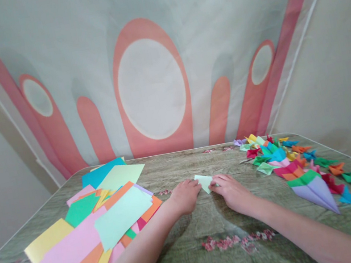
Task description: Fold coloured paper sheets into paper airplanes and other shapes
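A small folded piece of pale green paper (204, 182) lies between my two hands near the middle of the table. My left hand (187, 196) has its fingertips closed on the paper's left edge. On the other side, the fingers of my right hand (229, 191) pinch its right part and cover some of it. Both wrists rest low over the wood-patterned tabletop (194, 237).
Loose coloured paper sheets (68, 254) overlap on the left, a pale green one (122, 215) on top. Many folded paper figures (330, 163) spread along the right, beside nested paper planes (311, 191). A patterned backdrop (135, 2) hangs behind the table.
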The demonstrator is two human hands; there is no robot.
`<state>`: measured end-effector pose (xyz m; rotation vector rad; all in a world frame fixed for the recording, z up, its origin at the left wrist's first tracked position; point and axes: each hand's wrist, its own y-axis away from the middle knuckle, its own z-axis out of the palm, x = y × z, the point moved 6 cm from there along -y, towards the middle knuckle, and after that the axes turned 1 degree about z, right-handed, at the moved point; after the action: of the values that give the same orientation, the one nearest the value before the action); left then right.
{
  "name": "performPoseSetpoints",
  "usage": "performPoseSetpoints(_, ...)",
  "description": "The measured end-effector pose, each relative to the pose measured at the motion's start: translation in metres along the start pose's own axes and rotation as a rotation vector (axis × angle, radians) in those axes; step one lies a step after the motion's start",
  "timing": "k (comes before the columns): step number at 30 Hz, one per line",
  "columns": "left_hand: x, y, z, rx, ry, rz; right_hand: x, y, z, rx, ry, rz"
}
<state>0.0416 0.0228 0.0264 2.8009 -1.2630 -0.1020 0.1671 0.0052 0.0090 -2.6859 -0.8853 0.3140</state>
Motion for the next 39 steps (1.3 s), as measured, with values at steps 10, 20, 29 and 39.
performPoseSetpoints(10, -0.007, -0.005, 0.007, 0.038, 0.109, -0.048, 0.003, 0.003, 0.007, 0.012, 0.001, -0.033)
performPoseSetpoints(20, -0.008, -0.008, 0.001, 0.215, 0.132, -0.069, -0.011, 0.001, -0.008, 0.121, 0.0, -0.09)
performPoseSetpoints(29, 0.024, -0.012, -0.007, 0.147, -0.085, 0.011, -0.01, -0.002, -0.009, 0.178, -0.002, -0.116)
performPoseSetpoints(39, 0.028, -0.011, -0.005, 0.142, -0.18, 0.105, -0.009, 0.001, -0.012, 0.175, -0.029, -0.049)
